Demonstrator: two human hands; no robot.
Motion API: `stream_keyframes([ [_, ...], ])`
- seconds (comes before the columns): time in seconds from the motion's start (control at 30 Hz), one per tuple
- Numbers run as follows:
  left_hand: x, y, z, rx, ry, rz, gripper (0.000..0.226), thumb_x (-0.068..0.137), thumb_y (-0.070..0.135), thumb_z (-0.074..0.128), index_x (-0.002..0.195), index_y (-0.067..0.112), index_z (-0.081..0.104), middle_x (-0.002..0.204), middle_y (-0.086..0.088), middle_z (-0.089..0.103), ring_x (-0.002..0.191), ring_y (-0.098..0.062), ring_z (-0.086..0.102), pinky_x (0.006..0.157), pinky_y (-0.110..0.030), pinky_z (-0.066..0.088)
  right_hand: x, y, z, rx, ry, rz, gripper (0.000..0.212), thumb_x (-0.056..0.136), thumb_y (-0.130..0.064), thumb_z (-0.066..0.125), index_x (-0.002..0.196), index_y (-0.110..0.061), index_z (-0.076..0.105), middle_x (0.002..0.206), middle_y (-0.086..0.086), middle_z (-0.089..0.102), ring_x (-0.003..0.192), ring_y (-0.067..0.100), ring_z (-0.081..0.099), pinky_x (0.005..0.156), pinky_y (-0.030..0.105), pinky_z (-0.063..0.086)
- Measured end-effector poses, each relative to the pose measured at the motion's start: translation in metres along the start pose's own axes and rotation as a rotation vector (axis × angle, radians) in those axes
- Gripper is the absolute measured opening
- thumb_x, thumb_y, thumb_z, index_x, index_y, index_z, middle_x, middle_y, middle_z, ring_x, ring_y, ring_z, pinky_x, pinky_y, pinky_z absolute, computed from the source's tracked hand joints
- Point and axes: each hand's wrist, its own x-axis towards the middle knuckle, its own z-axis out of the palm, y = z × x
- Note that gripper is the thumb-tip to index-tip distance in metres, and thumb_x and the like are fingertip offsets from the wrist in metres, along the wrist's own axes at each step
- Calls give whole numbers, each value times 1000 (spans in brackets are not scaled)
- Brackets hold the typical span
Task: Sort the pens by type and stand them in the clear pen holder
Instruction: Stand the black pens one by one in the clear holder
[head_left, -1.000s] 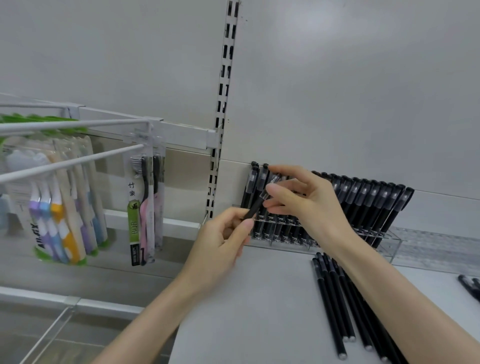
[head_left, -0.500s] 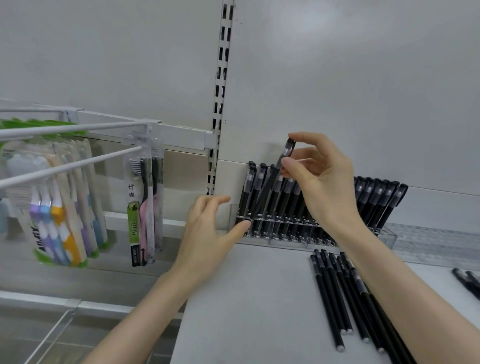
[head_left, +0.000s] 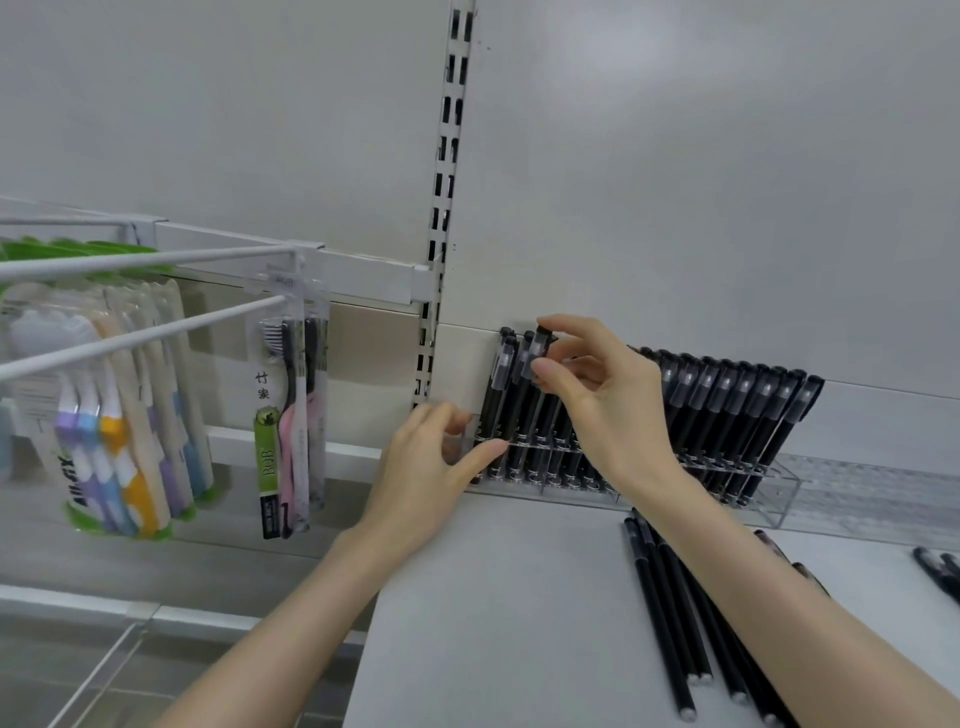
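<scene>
A clear pen holder (head_left: 779, 499) stands at the back of the white shelf, filled with several black capped pens (head_left: 737, 410) leaning against the wall. My right hand (head_left: 602, 400) pinches the cap of a black pen (head_left: 537, 358) that stands in the holder's left end. My left hand (head_left: 431, 467) rests against the holder's left side, thumb touching its front corner, fingers apart. Several slim black pens (head_left: 670, 613) lie loose on the shelf below my right forearm.
Packaged toothbrushes (head_left: 291, 410) and several more packs (head_left: 119, 431) hang from white hooks on the left. A slotted upright (head_left: 447, 156) runs up the wall. More black pens (head_left: 940, 571) lie at the right edge. A second clear holder (head_left: 878, 493) extends right.
My right hand has lowered the pen from above the holder down into its left end. My left hand has let go of the pen and moved to the holder's left side.
</scene>
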Motion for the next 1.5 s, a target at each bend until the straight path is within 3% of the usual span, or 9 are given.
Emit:
stream_keyframes([
  [0.2,0,-1,1,23,15,4,31,80,47,68,94,21,58,93,10,53,78,-3,54,66,-15,41,7,2,-4,-41,-51,9,33,86,-3,65,102,-32,59,78,-2,65,80,20,69,80,42,56],
  [0.33,0,-1,1,32,24,-2,33,79,47,68,94,19,59,93,8,55,77,-3,55,69,-22,46,11,-1,-8,-61,-104,15,28,87,-1,64,102,-24,57,80,4,64,75,17,69,77,39,58],
  [0.53,-1,1,1,36,25,-6,33,80,47,68,93,18,59,93,6,56,77,-5,56,72,-29,50,15,-4,-11,-87,-149,12,32,86,3,63,94,-28,57,77,4,65,71,14,69,77,39,58],
  [0.87,0,7,-5,114,-25,-12,38,83,50,63,98,15,58,92,5,54,84,-16,57,76,-35,49,4,1,-5,-184,-142,38,25,89,-4,63,106,-23,59,81,1,67,76,15,68,79,37,56],
  [1.03,0,12,-9,247,-58,21,34,87,49,59,95,16,58,93,2,62,85,-18,59,77,-38,49,3,1,-4,-237,-131,26,26,89,-7,63,112,-19,61,82,0,67,74,13,66,76,31,55],
  [1.2,-9,22,-21,323,-73,53,31,93,41,53,109,15,54,102,2,59,89,-21,59,78,-37,49,-6,-5,-13,-242,-86,47,21,91,-13,62,112,-17,62,85,-2,66,78,8,62,72,13,49],
  [1.37,-29,48,-25,427,-49,88,19,92,36,53,82,19,54,85,5,56,79,-19,56,67,-31,39,-29,-3,-42,-324,-141,83,11,93,-19,58,98,-16,67,86,-11,65,81,0,59,73,12,47],
  [1.5,-47,85,-12,461,-108,110,17,91,35,54,78,24,53,82,8,59,76,-14,53,68,-29,35,-51,6,-81,-380,-215,74,11,93,-20,57,90,-17,67,85,-10,64,79,-2,58,73,14,45],
])
